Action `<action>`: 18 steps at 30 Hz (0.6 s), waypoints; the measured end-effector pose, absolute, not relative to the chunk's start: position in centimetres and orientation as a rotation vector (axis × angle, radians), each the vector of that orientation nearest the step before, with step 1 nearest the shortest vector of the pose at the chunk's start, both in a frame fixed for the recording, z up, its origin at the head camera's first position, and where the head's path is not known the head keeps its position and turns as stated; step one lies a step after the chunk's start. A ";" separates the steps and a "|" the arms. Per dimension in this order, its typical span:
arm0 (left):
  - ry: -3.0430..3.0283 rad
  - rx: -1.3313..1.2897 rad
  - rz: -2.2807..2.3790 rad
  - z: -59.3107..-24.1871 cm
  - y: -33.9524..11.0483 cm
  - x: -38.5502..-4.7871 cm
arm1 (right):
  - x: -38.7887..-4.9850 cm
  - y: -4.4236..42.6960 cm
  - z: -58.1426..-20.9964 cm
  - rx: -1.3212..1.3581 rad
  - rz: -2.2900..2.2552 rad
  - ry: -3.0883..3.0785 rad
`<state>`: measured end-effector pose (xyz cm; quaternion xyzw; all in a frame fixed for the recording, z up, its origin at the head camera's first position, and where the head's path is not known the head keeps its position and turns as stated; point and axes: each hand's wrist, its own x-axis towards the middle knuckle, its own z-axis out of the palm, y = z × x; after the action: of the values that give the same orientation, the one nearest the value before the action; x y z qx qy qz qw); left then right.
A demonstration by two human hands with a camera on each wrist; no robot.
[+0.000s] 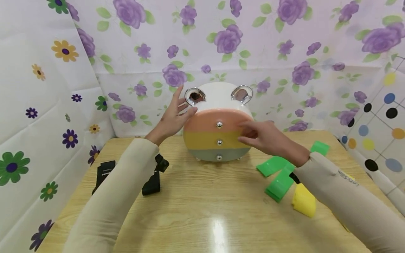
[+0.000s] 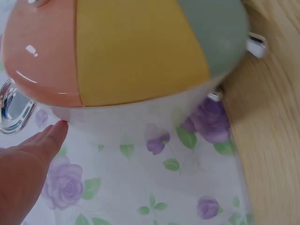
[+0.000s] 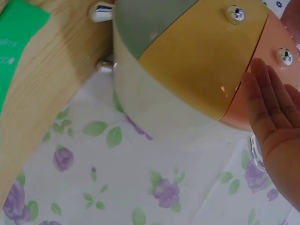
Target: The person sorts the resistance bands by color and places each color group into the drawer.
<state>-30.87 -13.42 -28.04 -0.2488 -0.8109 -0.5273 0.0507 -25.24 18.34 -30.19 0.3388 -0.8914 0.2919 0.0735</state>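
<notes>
Box (image 1: 218, 133) stands upright at the centre of the head view, near the far edge of the table (image 1: 190, 203). Front in three bands: orange (image 1: 202, 121) on top, yellow (image 1: 199, 140) mid, grey-green (image 1: 202, 154) at the bottom — one silver knob (image 1: 219, 124) on each. White top, two silver ears (image 1: 194, 96), short silver feet (image 3: 101, 12) beneath.

Left hand (image 1: 174, 116), left of centre: fingers spread and extended, nothing held. Thumb by the box's upper left edge, beside the ear; left wrist view puts the fingertips at the white side, contact not certain.

Right hand (image 1: 264, 135), right of centre: fingers nearly straight in the right wrist view, no grip on anything. Fingertips lie over the orange and yellow bands near their dark seam, apart from the knobs — cannot tell whether they touch the front.

Black straps (image 1: 151, 184) at lower left, partly behind the left sleeve (image 1: 117, 193). Green straps (image 1: 280, 182) right of centre, yellow strap (image 1: 304, 200) just below, beside the right sleeve (image 1: 345, 203), which bears dark lettering. Purple-flowered cloth (image 1: 152, 52) across the upper frame.
</notes>
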 end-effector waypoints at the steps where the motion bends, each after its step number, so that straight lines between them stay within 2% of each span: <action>1: -2.445 -0.762 -1.628 -28.0 -13.4 -31.0 | -25.3 18.0 -30.1 1.015 0.907 -2.685; 8: -2.408 -0.808 -1.609 -27.9 -12.7 -31.5 | -25.8 16.1 -29.7 1.019 1.100 -2.709; 18: -2.419 -0.735 -1.669 -27.3 -12.2 -31.7 | -27.3 14.4 -29.3 1.074 1.464 -2.658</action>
<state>-31.66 -12.20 -27.33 -0.2423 -0.7972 -0.5501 0.0557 -27.25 14.42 -29.27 0.3335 -0.8250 0.4545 -0.0389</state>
